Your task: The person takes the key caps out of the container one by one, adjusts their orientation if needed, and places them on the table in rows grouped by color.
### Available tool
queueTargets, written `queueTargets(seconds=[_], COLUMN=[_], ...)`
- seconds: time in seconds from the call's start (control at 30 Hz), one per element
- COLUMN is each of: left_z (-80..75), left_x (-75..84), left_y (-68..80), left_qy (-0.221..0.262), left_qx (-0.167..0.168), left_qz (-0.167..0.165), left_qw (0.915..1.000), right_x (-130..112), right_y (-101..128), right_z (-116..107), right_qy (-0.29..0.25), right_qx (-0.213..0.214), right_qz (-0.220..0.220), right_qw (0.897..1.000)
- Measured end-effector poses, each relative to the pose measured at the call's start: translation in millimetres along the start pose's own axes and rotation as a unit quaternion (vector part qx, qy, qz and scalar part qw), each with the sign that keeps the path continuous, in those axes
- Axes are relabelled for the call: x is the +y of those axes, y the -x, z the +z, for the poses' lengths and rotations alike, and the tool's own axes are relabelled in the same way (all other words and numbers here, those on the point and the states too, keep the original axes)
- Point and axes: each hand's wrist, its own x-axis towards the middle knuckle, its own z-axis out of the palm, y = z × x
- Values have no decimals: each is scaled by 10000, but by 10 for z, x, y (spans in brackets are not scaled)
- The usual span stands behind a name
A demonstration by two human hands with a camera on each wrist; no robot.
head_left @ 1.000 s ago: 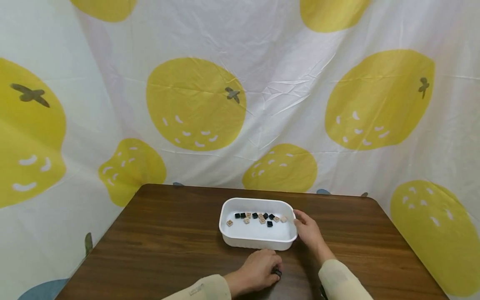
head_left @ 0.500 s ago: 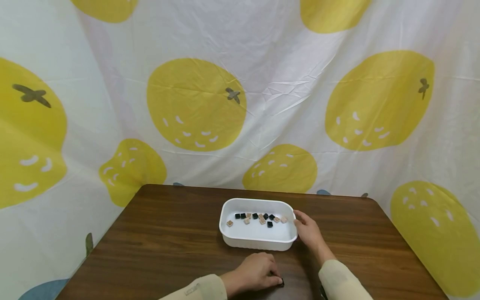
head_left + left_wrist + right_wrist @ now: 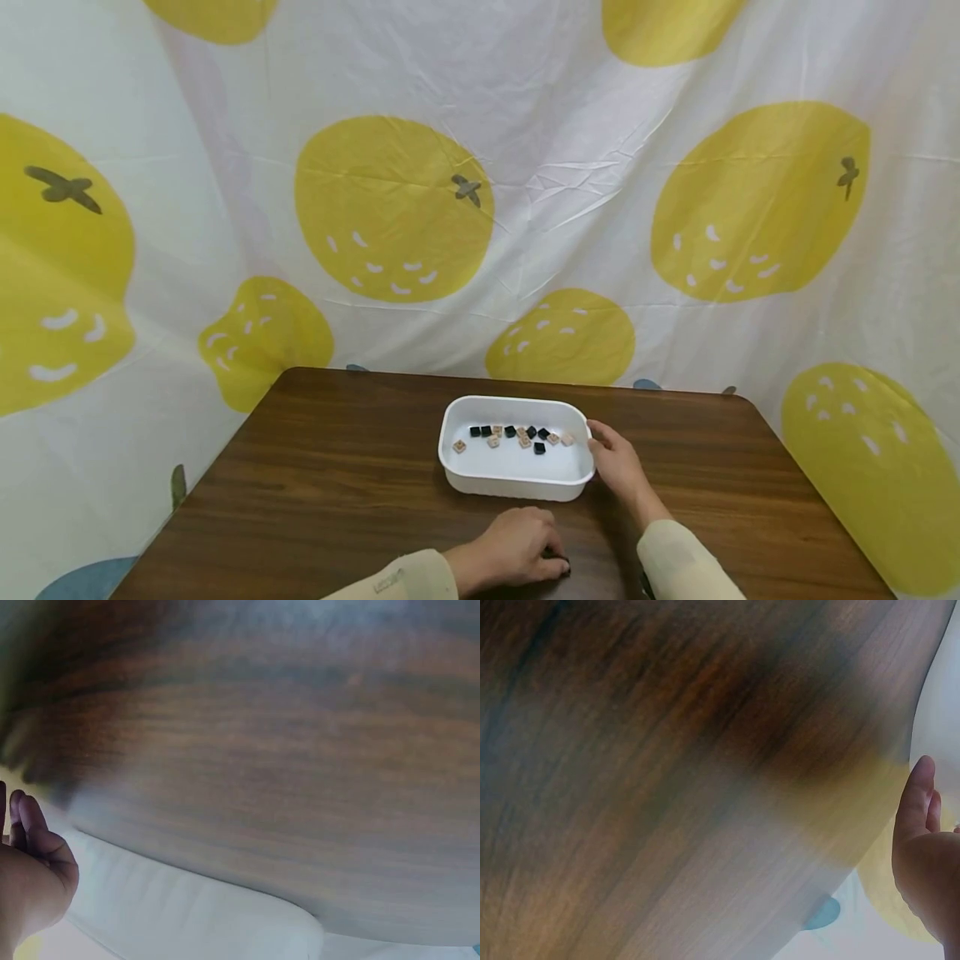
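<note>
White plastic makes the tray [image 3: 457, 477], which stands on the brown wooden desk [image 3: 337, 467] near the middle, a little toward the near edge. Inside it, close to the far wall, lie small square tiles [image 3: 517, 437], some black and some tan, in a loose row. The right hand [image 3: 617, 462] rests against the right end of the tray, its fingers [image 3: 600, 433] lightly bent along the rim; I cannot tell if they really grip it.

The left hand [image 3: 514, 548] lies on the desk near the near edge, just in front of the tray. Its fingers are curled down over a small black piece [image 3: 564, 569], of which only a dark corner shows at the fingertips. It seems pinched or pressed between the fingertips and the desk, but the exact hold is hidden. The wrist views are blurred and add almost nothing.

Such a piece is probably light, stiff and smooth, so it may slip on the polished wood. It is best taken by two opposite edges with thumb and forefinger. The tray also looks light and could slide if pushed.
</note>
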Motion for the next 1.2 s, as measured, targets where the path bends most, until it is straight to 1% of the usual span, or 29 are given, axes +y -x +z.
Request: queueTargets(seconds=[0.07, 0.13, 0.17, 0.23, 0.3, 0.37, 0.43, 0.47, 0.6, 0.67, 0.77, 0.83, 0.9, 1.0, 1.07, 1.2], left_z=[6, 11, 13, 22, 36, 58, 74, 77, 66, 57, 44, 34, 20, 11, 16, 29], left_x=[-6, -12, -17, -30, -45, -67, -87, -97, -125, -141, -167, -186, -200, -216, -221, -214], left_y=[-24, -46, -55, -66, -69, -65, -54, -46, -12, 7, 29, 33, 29, 11, -4, -42], left_qy=[40, -62, -177, -516, -1057, -1522, -1822, -1879, -1744, -1550, -968, -417, 32, 378, 512, 550], left_qx=[-23, 2, 56, 275, 616, 955, 1197, 1266, 1284, 1184, 877, 590, 306, -21, -139, -159], left_qz=[-87, -91, -62, 34, 184, 310, 411, 452, 489, 432, 90, -304, -686, -1021, -1139, -1230], left_qw=[10000, 9999, 9998, 9983, 9923, 9832, 9751, 9730, 9750, 9798, 9914, 9969, 9972, 9941, 9921, 9908], right_x=[1, 0, -3, -5, -10, -12, -8, -8, -9, -16, -24, -27, -24, -23, -17, -19], right_y=[-2, -2, -1, 4, 11, 14, 15, 16, 15, 16, 18, 17, 12, 9, 2, 4], right_z=[-1, -3, -4, -6, -7, -7, -5, -4, -1, 1, 1, 4, 5, 3, 4, 5], right_qy=[1, -7, -31, -48, -62, -62, -42, -30, -10, -28, -48, -49, -28, -11, -33, -75], right_qx=[2, -6, -14, -22, -38, -60, -69, -74, -76, -74, -70, -66, -61, -61, -51, -48], right_qz=[-4, -10, -22, -50, -64, -75, -53, -49, -27, -54, -42, -33, 7, 27, 49, 48], right_qw=[10000, 10000, 10000, 10000, 10000, 9999, 10000, 10000, 10000, 10000, 10000, 10000, 10000, 10000, 10000, 9999])
